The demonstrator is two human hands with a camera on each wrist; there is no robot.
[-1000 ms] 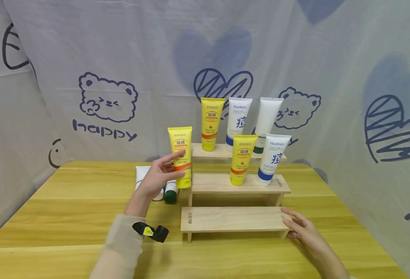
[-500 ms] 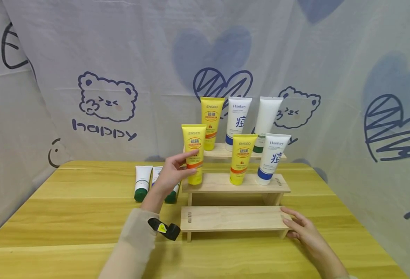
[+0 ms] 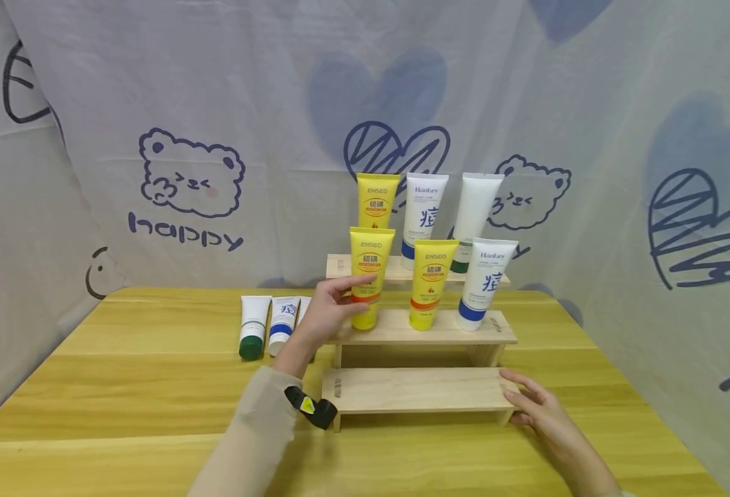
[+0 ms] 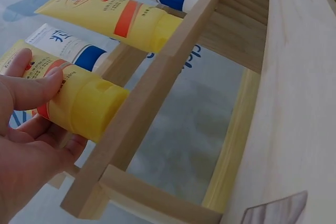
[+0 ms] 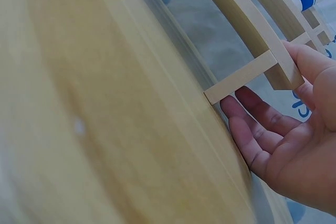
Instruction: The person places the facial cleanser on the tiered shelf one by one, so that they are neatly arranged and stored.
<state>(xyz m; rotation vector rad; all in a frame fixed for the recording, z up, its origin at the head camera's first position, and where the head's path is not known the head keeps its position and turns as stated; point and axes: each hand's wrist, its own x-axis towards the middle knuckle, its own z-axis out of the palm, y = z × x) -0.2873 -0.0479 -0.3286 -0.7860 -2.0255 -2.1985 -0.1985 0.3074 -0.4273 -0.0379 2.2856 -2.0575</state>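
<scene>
My left hand [image 3: 328,307] pinches a yellow squeeze tube [image 3: 372,259] between thumb and fingers. The tube is upright, cap down, its cap right at the left part of the middle shelf [image 3: 390,336] of a wooden step stand. In the left wrist view the yellow cap [image 4: 97,109] sits against the shelf edge. To its right on that shelf stand another yellow tube [image 3: 432,283] and a white tube with a blue cap [image 3: 486,283]. My right hand [image 3: 545,417] grips the right end of the bottom shelf [image 3: 415,390], fingers curled beside its leg [image 5: 241,77].
On the top shelf [image 3: 340,266] stand a yellow tube [image 3: 377,197], a blue-capped white tube [image 3: 426,214] and a green-capped white tube [image 3: 478,207]. Several white tubes lie on the wooden table [image 3: 154,386] at left, including a green-capped one [image 3: 253,328]. A printed curtain [image 3: 265,103] hangs behind.
My left hand has carried the yellow tube rightward from beside the stand and down onto the middle shelf, uncovering the white tubes lying at left. The right hand has stayed put.
</scene>
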